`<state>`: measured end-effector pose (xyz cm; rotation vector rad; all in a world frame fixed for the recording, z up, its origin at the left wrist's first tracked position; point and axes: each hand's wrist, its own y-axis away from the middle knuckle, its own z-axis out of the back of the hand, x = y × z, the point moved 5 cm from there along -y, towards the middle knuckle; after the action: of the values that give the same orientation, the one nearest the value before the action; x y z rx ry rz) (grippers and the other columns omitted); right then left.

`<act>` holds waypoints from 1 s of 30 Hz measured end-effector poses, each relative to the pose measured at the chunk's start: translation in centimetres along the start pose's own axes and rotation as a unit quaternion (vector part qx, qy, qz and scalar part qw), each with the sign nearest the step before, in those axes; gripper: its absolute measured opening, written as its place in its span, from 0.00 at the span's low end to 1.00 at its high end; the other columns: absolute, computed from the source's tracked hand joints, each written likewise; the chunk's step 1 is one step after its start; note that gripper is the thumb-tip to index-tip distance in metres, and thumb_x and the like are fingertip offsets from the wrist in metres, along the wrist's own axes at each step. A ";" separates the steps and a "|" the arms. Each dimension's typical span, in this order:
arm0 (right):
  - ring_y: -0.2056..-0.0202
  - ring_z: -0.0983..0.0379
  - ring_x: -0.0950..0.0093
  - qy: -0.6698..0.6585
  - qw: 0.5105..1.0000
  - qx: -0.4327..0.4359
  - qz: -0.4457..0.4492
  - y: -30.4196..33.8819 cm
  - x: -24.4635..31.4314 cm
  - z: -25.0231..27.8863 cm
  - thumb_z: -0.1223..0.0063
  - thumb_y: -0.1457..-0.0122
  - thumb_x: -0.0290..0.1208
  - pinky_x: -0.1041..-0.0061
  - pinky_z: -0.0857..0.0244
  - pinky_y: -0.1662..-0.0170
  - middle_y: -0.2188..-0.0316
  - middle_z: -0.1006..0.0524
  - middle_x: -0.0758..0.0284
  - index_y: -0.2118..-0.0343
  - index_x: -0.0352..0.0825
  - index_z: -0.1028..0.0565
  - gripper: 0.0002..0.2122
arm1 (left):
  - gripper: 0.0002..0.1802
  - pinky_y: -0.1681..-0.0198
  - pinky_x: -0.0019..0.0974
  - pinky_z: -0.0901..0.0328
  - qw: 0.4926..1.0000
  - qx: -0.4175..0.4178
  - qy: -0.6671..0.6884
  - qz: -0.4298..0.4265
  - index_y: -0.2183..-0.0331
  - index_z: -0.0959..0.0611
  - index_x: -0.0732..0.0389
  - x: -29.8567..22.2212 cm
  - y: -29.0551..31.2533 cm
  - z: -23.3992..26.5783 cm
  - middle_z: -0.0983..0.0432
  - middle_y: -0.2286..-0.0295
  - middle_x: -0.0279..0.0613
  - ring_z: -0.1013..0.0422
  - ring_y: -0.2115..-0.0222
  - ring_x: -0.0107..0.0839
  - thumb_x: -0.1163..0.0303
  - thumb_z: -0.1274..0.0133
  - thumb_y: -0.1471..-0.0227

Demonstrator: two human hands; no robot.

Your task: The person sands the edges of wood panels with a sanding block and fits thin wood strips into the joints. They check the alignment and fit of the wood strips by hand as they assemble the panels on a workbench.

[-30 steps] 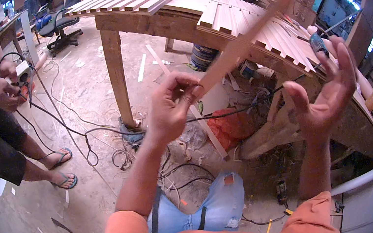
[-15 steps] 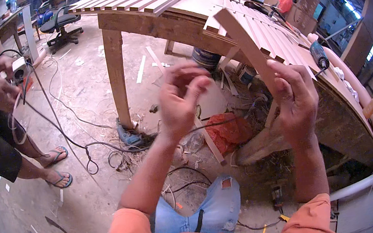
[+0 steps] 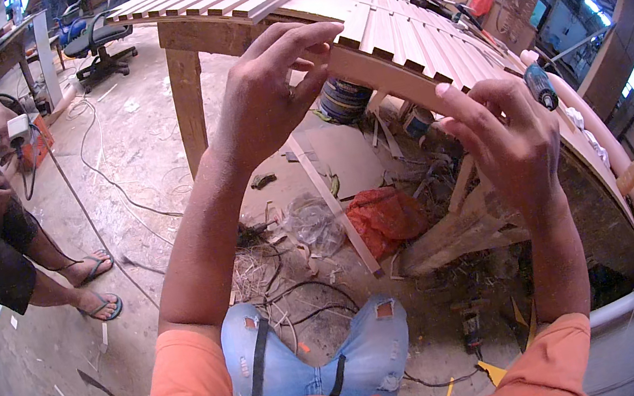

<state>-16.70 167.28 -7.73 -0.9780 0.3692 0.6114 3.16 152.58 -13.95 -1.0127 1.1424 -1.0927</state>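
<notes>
Between my two hands is a short, flat wooden strip, set along the near edge of the workbench against the ends of the pale slats. My left hand pinches its left end with thumb and fingers. At the other end, my right hand grips it, index finger along the top and the remaining fingers curled. Whether the strip touches every slat end cannot be made out.
More slats lie fanned across the bench's left part. A blue-black power tool rests right of my right hand. Below are a red plastic bag, loose cables and wood scraps. At left, a co-worker holds a white socket box.
The wooden strip has swung from steeply tilted in my right hand to lying along the bench edge. My left hand has risen and taken its left end. The co-worker's hands have moved apart.
</notes>
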 end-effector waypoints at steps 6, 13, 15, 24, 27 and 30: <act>0.72 0.25 0.74 0.038 0.999 -0.009 0.010 0.1 -0.3 -0.8 0.32 0.53 0.30 0.72 0.31 0.74 0.71 0.26 0.71 0.57 0.46 0.19 0.18 | 0.26 0.59 0.33 0.23 0.999 -0.027 0.020 0.021 0.49 0.19 0.56 0.0 0.3 -0.6 0.21 0.57 0.42 0.22 0.59 0.31 0.82 0.37 0.52; 0.69 0.25 0.72 0.012 1.000 -0.018 -0.005 0.4 -0.6 -1.1 0.31 0.54 0.29 0.72 0.30 0.72 0.70 0.26 0.69 0.55 0.45 0.20 0.20 | 0.27 0.61 0.31 0.25 0.997 -0.058 0.027 0.033 0.47 0.22 0.58 0.3 0.8 -0.9 0.20 0.61 0.40 0.22 0.62 0.28 0.80 0.36 0.51; 0.70 0.25 0.72 -0.038 0.996 -0.056 -0.054 1.0 -0.6 -1.0 0.31 0.52 0.29 0.72 0.29 0.70 0.69 0.25 0.69 0.55 0.43 0.21 0.19 | 0.28 0.61 0.31 0.26 0.991 -0.078 0.076 0.075 0.46 0.24 0.60 0.0 1.6 -1.2 0.21 0.61 0.40 0.23 0.62 0.26 0.80 0.37 0.49; 0.60 0.26 0.75 -0.636 0.520 -0.401 -0.404 7.6 -0.2 -3.3 0.40 0.38 0.32 0.74 0.32 0.52 0.67 0.24 0.71 0.62 0.37 0.24 0.06 | 0.31 0.56 0.36 0.29 0.914 0.135 0.288 0.250 0.47 0.27 0.63 -6.7 8.1 -8.7 0.22 0.60 0.43 0.24 0.58 0.29 0.61 0.34 0.47; 0.61 0.27 0.75 -0.649 0.484 -0.398 -0.430 8.9 1.0 -4.7 0.40 0.38 0.32 0.73 0.32 0.52 0.67 0.24 0.72 0.61 0.38 0.24 0.06 | 0.21 0.61 0.32 0.27 0.765 0.044 0.508 0.393 0.52 0.25 0.65 -6.4 8.5 -10.4 0.20 0.65 0.41 0.22 0.63 0.27 0.64 0.39 0.42; 0.57 0.30 0.75 -0.613 0.483 -0.390 -0.489 11.2 1.1 -5.1 0.36 0.40 0.37 0.71 0.37 0.49 0.63 0.26 0.72 0.57 0.38 0.27 0.14 | 0.12 0.71 0.27 0.26 0.772 -0.037 0.495 0.398 0.61 0.21 0.68 -5.4 7.5 -9.7 0.20 0.73 0.40 0.23 0.74 0.24 0.67 0.44 0.38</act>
<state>-23.01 167.90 -18.30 -1.1089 -1.8580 0.2114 -5.86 158.74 -21.69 0.1777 2.1969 -0.8257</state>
